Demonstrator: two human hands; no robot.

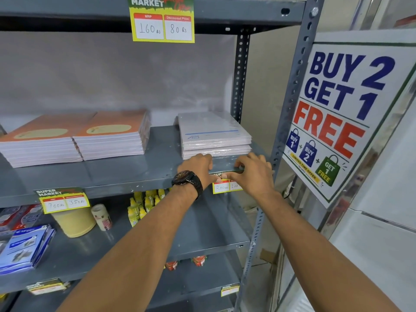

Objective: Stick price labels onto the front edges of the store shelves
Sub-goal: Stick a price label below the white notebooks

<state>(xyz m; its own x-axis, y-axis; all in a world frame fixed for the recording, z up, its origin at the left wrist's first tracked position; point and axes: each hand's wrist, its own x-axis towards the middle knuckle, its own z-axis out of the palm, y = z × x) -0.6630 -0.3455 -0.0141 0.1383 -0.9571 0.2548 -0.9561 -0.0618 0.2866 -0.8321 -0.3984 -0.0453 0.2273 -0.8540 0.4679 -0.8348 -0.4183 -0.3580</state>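
A yellow and green price label (222,186) reading 200 and 100 hangs from the front edge of the grey middle shelf (126,181), below a wrapped stack of white pads (213,134). My left hand (199,168), with a dark watch at the wrist, presses the label's top left against the shelf lip. My right hand (253,172) presses its top right, thumb on the label and fingers over the lip. Both hands partly hide the label. Other labels hang on the top shelf (162,21) and on the left of the middle shelf (63,200).
Two stacks of orange notebooks (76,137) lie on the middle shelf. Below are a tape roll (74,219), small yellow bottles (144,206) and blue packets (24,246). A "Buy 2 Get 1 Free" poster (340,118) hangs right of the slotted upright (290,104).
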